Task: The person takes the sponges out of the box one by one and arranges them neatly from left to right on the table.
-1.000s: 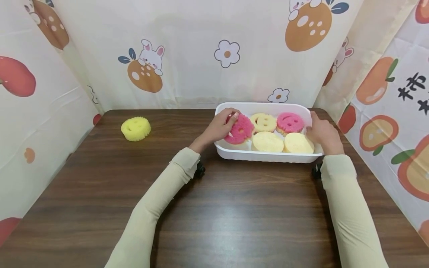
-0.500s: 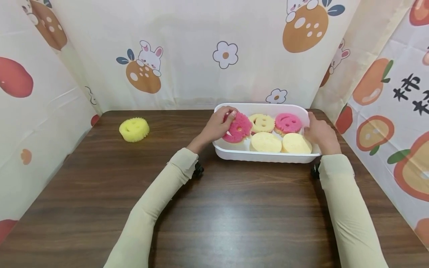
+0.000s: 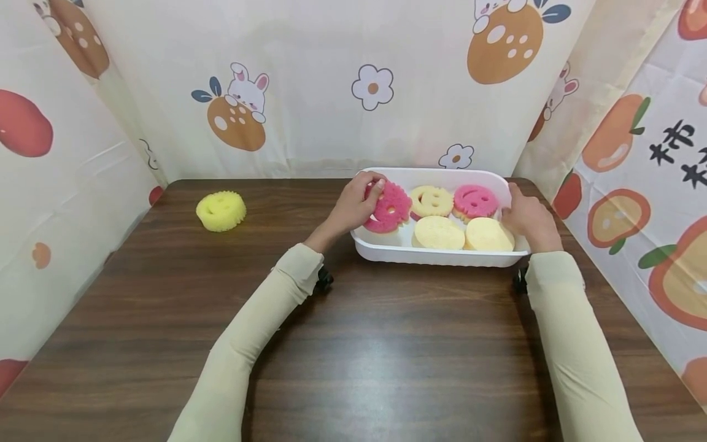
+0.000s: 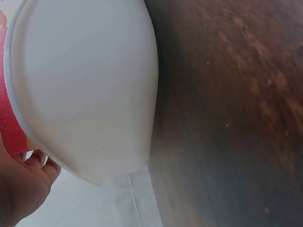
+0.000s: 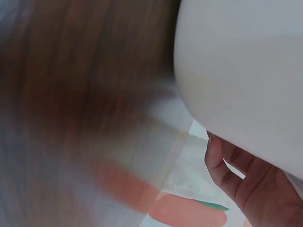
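A white plastic tray stands near the table's back edge, seen from outside in both wrist views. My left hand is at its left end, pinching a pink smiley-face sponge that tilts up inside the tray. At the right end, my right hand grips the rim, with fingers bent around it in the right wrist view. The tray also bears a cream smiley sponge, a second pink smiley sponge and two pale yellow round sponges in front.
A bright yellow smiley sponge lies alone at the table's back left. Printed curtains hang behind and on both sides of the dark wooden table.
The pink sponge in my left hand has shifted slightly left and up, toward the tray's left end. My right hand keeps its place on the rim, and the view has moved a little.
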The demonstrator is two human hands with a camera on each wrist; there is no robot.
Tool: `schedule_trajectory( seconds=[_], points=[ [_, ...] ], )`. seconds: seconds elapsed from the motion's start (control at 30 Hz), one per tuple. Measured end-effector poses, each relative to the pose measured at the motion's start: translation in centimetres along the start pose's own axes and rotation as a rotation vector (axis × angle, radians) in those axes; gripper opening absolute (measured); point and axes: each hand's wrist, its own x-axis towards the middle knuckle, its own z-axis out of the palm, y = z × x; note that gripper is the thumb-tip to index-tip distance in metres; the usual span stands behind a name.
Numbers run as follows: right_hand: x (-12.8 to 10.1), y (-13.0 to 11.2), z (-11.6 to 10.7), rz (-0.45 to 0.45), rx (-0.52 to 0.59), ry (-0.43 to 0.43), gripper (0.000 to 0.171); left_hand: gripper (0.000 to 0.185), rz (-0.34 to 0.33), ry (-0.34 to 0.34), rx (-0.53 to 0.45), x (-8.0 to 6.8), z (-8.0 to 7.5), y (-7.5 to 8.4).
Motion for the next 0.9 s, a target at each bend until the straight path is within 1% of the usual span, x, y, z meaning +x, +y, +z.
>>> schedule_trajectory(
  seconds=[0.1, 0.33, 0.53, 0.67, 0.9],
  points=[
    [0.1, -0.1, 0.0, 0.002, -0.001, -0.010, 0.076, 0.034, -0.001, 0.010, 0.004, -0.1, -0.3, 0.1],
    [0.2, -0.1, 0.0, 0.007, -0.001, -0.033, 0.077, 0.033, -0.043, 0.046, -0.018, -0.4, -0.9, 0.1],
    [0.2, -0.1, -0.2, -0.001, -0.012, -0.031, 0.076, 0.037, -0.062, 0.076, -0.038, -0.3, -1.6, 0.3],
    [0.3, -0.3, -0.2, 0.010, -0.018, -0.036, 0.076, 0.037, -0.075, 0.099, -0.060, -0.4, -2.1, 0.4],
    [0.2, -0.1, -0.1, 0.024, -0.028, -0.024, 0.076, 0.035, -0.086, 0.133, -0.045, -0.3, -2.7, 0.3]
  ],
)
